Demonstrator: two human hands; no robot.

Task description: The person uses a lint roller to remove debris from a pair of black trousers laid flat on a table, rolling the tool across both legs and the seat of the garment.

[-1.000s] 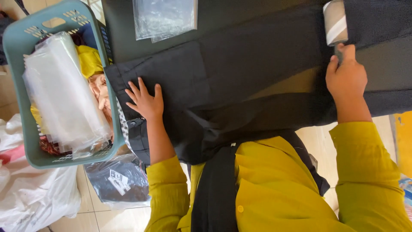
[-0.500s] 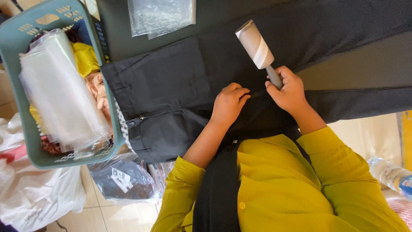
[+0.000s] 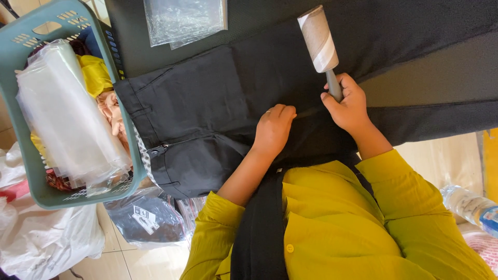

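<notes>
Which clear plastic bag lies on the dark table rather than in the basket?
The flat clear bag at the table's far edge, above the black trousers. The other clear bags are stacked in the green basket.

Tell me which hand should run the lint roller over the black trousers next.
Probably the right hand: it already grips the lint roller by its handle, above the black trousers. The left hand rests on the cloth.

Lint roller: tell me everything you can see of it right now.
The lint roller is a pale grey-beige cylinder with a white diagonal band, looking like wrapped paper, on a short grey handle. The right hand grips the handle, its fingers wrapped round it. The roll points up and away, over the black trousers; whether it touches them is unclear.
</notes>
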